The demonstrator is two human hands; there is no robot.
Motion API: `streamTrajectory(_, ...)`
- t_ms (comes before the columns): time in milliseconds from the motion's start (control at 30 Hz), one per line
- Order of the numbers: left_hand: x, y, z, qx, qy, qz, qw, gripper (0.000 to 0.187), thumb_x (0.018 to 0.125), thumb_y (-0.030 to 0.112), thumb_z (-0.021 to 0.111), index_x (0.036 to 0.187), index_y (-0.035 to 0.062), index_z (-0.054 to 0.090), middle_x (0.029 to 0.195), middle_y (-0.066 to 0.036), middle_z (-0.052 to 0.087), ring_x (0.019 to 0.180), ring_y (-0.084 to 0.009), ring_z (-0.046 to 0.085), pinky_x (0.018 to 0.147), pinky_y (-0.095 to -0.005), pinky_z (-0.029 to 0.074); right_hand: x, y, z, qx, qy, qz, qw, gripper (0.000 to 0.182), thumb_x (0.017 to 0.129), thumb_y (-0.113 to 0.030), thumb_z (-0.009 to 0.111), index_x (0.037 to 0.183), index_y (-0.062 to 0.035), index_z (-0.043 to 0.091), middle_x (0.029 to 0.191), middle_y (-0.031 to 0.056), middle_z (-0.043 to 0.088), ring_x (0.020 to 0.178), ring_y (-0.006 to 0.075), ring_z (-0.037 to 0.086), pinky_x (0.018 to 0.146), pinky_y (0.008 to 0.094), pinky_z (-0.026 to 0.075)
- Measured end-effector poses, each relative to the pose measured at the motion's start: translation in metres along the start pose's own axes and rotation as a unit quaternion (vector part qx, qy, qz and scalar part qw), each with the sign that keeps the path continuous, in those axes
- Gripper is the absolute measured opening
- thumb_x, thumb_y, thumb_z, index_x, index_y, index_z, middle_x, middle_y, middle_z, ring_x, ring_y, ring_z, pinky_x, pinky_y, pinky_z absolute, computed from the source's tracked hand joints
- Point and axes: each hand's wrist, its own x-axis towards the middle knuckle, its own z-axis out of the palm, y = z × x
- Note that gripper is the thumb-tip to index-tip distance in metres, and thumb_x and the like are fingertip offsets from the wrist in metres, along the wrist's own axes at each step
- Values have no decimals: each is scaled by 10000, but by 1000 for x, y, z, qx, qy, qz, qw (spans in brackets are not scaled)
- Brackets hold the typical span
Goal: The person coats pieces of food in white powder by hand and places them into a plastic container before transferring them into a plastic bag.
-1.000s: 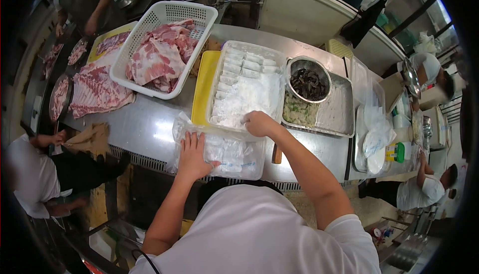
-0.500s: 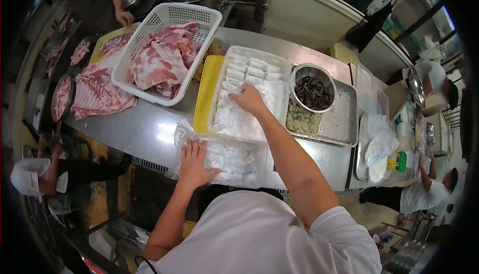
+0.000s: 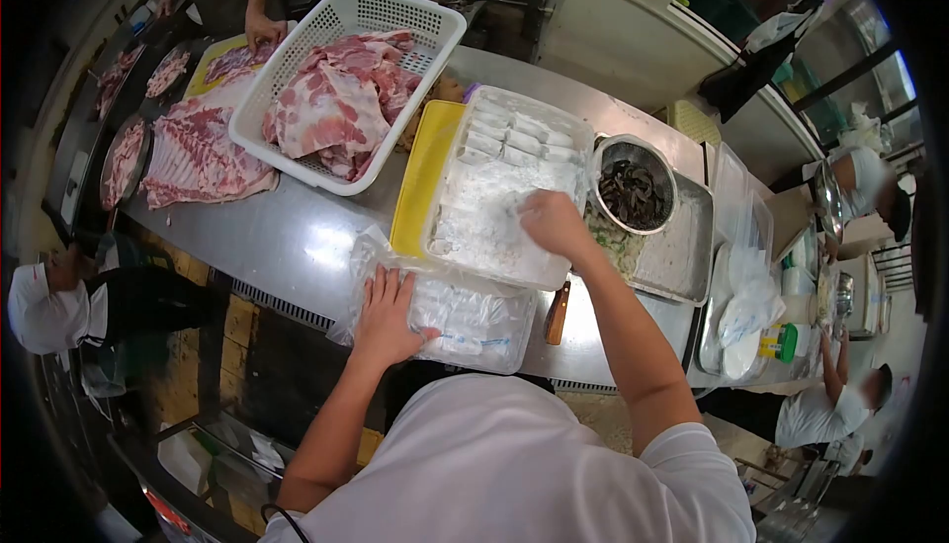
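A clear plastic tub [image 3: 583, 153] holds rows of white, powder-coated rolls [image 3: 514, 138] at its far end and loose white powder [image 3: 474, 232] nearer me. Over the powder, toward the tub's right side, is my right hand [image 3: 556, 225], its fingers curled in and slightly blurred; whatever they hold is hidden. My left hand [image 3: 388, 321] lies flat with fingers spread on a second tub [image 3: 470, 321] in front, which has plastic film and pale wrapped pieces in it. A wooden knife handle [image 3: 559, 314] shows beside the tubs; its blade is hidden.
A white perforated basket [image 3: 450, 34] of raw meat stands left, beside a large slab of ribs [image 3: 203, 158]. A yellow tray [image 3: 420, 177] sits under the first tub. Right are a steel bowl [image 3: 633, 182] of dark pieces and a metal tray [image 3: 682, 256]. Other people work around the counter.
My right hand has moved right and nearer me, away from the rolls to over the powder, its fingers more curled. My left hand stays put. The knife handle now shows.
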Motion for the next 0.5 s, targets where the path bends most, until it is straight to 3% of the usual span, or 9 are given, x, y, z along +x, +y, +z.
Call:
streamTrajectory(67,0,-2,2,-4,13,10,1000,1087,766,512,852,1593,4,362,1644,-299,311,1575,-471,184,1292,-562,136,14,2,-13,54,25,45,997,628,849,-264,714,1386,42,601,1305,314,653,1217,419,644,1039,443,518)
streamTrajectory(200,0,-3,5,-6,19,19,1000,1095,759,518,855,1592,2,365,1641,-313,310,1573,-481,184,1288,-571,139,46,6,40,-78,-33,89,992,686,919,-448,721,1377,48,602,1294,311,666,1230,440,636,1066,460,497)
streamTrajectory(300,0,-3,4,-9,17,15,1000,1100,757,519,856,1594,5,362,1642,-313,308,1576,-476,180,1288,-571,140,31,-29,35,-26,-126,77,989,741,909,-473,737,1402,58,583,1309,308,661,1252,441,626,1078,463,491)
streamTrajectory(333,-1,-3,5,-5,17,14,1000,1092,763,517,853,1597,12,360,1648,-301,306,1579,-468,178,1291,-564,137,32,-19,43,-26,-111,52,992,782,885,-491,762,1402,70,588,1334,313,650,1270,428,624,1086,456,488)
streamTrajectory(467,-2,-3,4,-4,18,9,1000,1074,772,509,850,1599,29,361,1660,-277,301,1585,-450,174,1298,-551,133,33,3,25,102,49,125,986,719,877,-441,771,1329,102,636,1353,323,641,1256,421,640,1075,429,495)
streamTrajectory(500,-3,-3,3,-7,19,9,1000,1073,770,507,852,1598,31,363,1660,-277,302,1586,-449,174,1297,-552,133,37,11,17,109,33,124,986,710,877,-425,767,1337,98,632,1352,323,641,1258,424,638,1077,428,495)
